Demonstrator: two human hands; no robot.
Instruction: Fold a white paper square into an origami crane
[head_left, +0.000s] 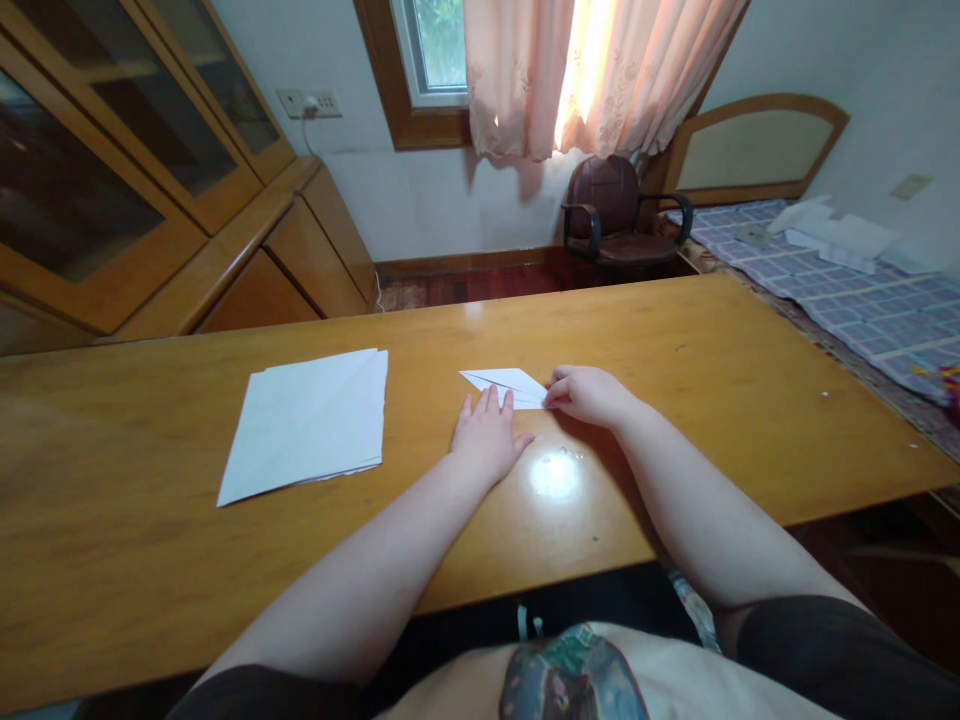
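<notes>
A small piece of folded white paper [514, 379] lies on the wooden table in front of me, with crease lines and pointed ends. My left hand [487, 437] rests flat with its fingers spread, the fingertips pressing on the paper's near edge. At the paper's right corner, my right hand [589, 392] has its fingers closed in a pinch on the tip. Part of that corner is hidden behind the fingers. To the left of my left hand lies a stack of white paper sheets [315, 420], apart from both hands.
The wooden table [427, 540] spans the view. Beyond it stand a brown armchair [611, 215] and a wooden cabinet [300, 250] with glass doors. A bed [810, 285] with a checked cover and white papers is at the right, past the table's edge.
</notes>
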